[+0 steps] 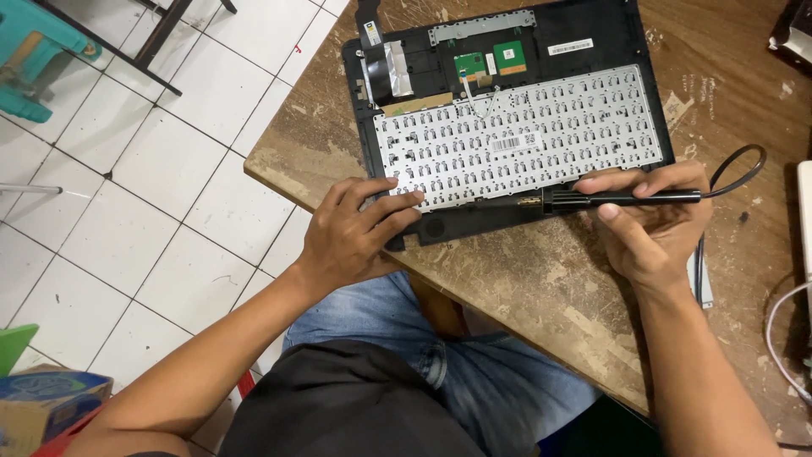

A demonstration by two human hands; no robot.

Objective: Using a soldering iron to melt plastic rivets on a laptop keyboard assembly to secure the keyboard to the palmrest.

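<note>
A black laptop top case [592, 25] lies face down on a worn wooden table [541, 288], with the silver metal back of its keyboard [516, 135] showing and two small green circuit boards [491, 61] above it. My left hand [355, 233] rests on the case's near left corner, fingers spread flat on the keyboard plate's edge. My right hand [651, 224] grips a black soldering iron [617, 200] held level, its metal tip pointing left at the keyboard plate's lower edge. The iron's black cord [744, 169] loops off to the right.
The table's left edge runs diagonally over a white tiled floor [152, 186]. A teal plastic stool [34, 51] and black frame legs stand at top left. A cardboard box [42, 406] sits at bottom left. White cables [782, 322] lie at the table's right edge.
</note>
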